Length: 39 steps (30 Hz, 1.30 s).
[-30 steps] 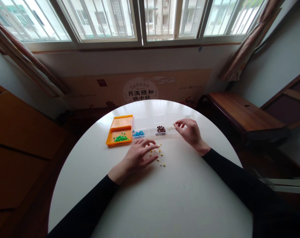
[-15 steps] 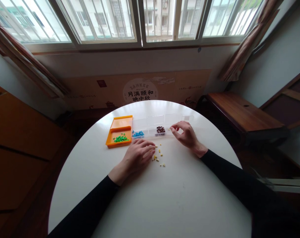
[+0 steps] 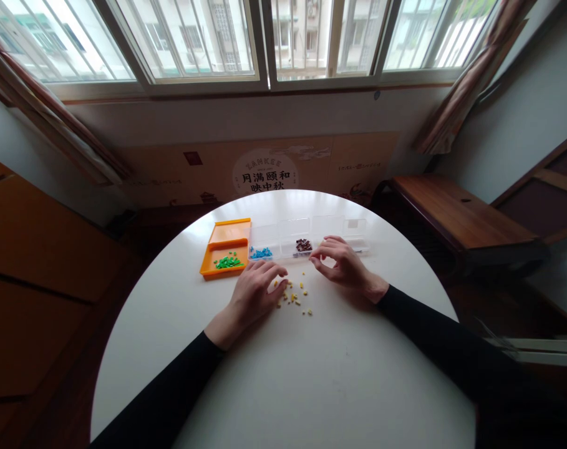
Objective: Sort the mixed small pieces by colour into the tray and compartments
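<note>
My left hand point(image 3: 255, 290) rests on the white table with its fingers curved and apart, beside scattered small yellow and cream pieces point(image 3: 293, 298). Its thumb and index finger reach over the pile's left edge. Over the table, just in front of a clear plastic box point(image 3: 283, 257), hovers my right hand point(image 3: 344, 268). The thumb and index finger there come together in a pinch; anything between them is too small to make out. Dark brown pieces point(image 3: 304, 245) and blue pieces point(image 3: 261, 252) lie in separate compartments of the box. My right hand partly hides the compartments on the right.
An orange tray point(image 3: 208, 269) with small green pieces point(image 3: 228, 260) stands left of the clear box, whose lids point(image 3: 295, 226) lie open toward the window. The round white table point(image 3: 311, 386) has a curved edge. A wooden bench point(image 3: 461, 206) stands beyond it, at the right.
My right hand has moved left and nearer, away from over the box toward the pile. My left fingers have drawn back slightly left, uncovering more yellow pieces.
</note>
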{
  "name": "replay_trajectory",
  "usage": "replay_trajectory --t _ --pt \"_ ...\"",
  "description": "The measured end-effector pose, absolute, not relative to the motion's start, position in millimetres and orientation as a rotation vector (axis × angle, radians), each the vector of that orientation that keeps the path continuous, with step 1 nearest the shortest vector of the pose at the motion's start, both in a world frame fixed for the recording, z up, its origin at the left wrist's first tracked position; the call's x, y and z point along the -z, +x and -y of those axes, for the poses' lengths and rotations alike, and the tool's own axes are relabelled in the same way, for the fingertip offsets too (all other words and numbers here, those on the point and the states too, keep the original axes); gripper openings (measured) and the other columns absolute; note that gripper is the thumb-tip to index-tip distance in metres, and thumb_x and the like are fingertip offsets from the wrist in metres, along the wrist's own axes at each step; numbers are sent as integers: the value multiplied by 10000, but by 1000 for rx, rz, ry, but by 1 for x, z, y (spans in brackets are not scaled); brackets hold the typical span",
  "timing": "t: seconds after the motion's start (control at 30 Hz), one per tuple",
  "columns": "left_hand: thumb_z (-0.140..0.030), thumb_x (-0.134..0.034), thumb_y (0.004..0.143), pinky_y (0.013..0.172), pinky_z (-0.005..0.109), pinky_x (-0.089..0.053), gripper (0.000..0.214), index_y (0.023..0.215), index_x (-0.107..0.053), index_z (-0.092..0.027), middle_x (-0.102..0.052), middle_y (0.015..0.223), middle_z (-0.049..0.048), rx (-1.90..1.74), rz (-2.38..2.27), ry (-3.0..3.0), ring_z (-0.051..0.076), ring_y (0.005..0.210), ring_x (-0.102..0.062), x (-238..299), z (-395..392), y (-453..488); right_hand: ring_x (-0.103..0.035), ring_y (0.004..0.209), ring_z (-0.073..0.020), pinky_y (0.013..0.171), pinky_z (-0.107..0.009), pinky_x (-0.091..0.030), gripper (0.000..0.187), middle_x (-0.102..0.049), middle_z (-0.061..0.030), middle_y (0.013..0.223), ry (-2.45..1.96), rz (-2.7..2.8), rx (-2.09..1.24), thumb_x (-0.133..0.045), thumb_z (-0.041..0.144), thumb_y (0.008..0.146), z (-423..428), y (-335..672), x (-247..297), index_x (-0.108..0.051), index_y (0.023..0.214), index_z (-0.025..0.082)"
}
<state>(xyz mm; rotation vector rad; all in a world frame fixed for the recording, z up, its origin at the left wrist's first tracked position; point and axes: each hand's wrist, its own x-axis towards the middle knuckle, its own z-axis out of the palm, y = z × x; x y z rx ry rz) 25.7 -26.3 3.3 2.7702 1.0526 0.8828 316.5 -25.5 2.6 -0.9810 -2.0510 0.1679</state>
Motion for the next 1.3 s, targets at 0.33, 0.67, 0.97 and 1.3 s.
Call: replay_trajectory --t 0.33,0.67,0.97,1.3 --pt "-296 -711 1059 946 400 -495 116 1066 -827 -298 -750 1067 44 -859 -986 2782 228 968 -676 -1 23 23 -663 758 -165 1081 -426 -495 140 -747 21 836 -957 2082 -194 -661 233 1040 25 317 -1 -743 930 259" --pt "-303 -634 1105 943 406 -475 165 1030 -762 -230 -747 1055 58 -817 -970 2755 233 997 -690 -5 25 27 -653 754 -173 1053 -416 -522 129 -729 16 814 -895 2127 -184 -664 245 1042 29 313 -4 -743 941 267" --pt "-337 -667 1092 933 386 -541 177 1004 -767 -221 -732 1034 70 -940 -943 2433 214 970 -685 -8 28 31 -749 916 -214 1092 -445 -544 59 -803 -11 948 -730 2264 -69 -724 309 1043 34 301 -4 -744 1094 290" --pt "-358 -655 1103 913 392 -536 221 988 -775 -213 -732 1006 69 -939 -881 2391 207 936 -678 -11 29 32 -736 864 -194 1106 -436 -552 94 -783 -3 898 -698 2291 -30 -676 256 1074 37 296 -6 -756 1034 285"
